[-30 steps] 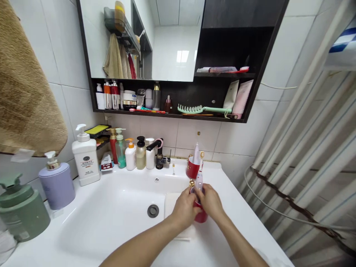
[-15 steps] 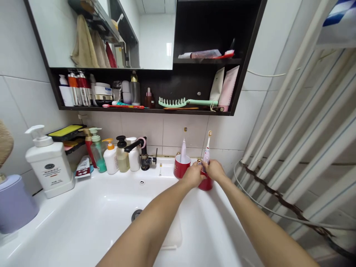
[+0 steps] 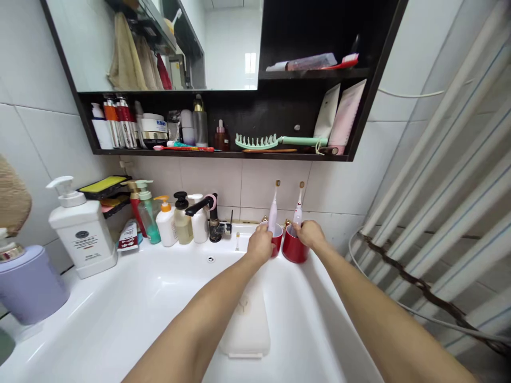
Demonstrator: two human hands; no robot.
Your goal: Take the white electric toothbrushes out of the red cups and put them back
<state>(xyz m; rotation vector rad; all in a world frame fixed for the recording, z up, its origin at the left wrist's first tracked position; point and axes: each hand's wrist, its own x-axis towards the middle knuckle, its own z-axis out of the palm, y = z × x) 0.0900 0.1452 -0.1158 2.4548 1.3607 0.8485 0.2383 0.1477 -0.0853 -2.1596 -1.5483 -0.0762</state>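
Observation:
Two red cups stand side by side on the back right of the white sink. My left hand (image 3: 260, 244) is closed on the left side of the left red cup (image 3: 277, 246), which it partly covers. A pale pink electric toothbrush (image 3: 273, 213) leans upright in that cup. With fingers over its rim, my right hand (image 3: 311, 234) grips the right red cup (image 3: 294, 250) from the right. Inside it stands a white electric toothbrush (image 3: 298, 210) with small red marks. The fingertips of both hands are partly hidden.
A black faucet (image 3: 213, 218) rises left of the cups, beside several pump bottles. A whitish flat case (image 3: 246, 332) lies in the sink basin (image 3: 159, 298). Above hangs a dark shelf (image 3: 235, 155) holding a green hairbrush (image 3: 257, 141). White pipes (image 3: 431, 213) run along the right.
My left hand has moved from the right cup to the left cup. My right hand stays at the right cup. The view has shifted slightly, showing more of the flat case.

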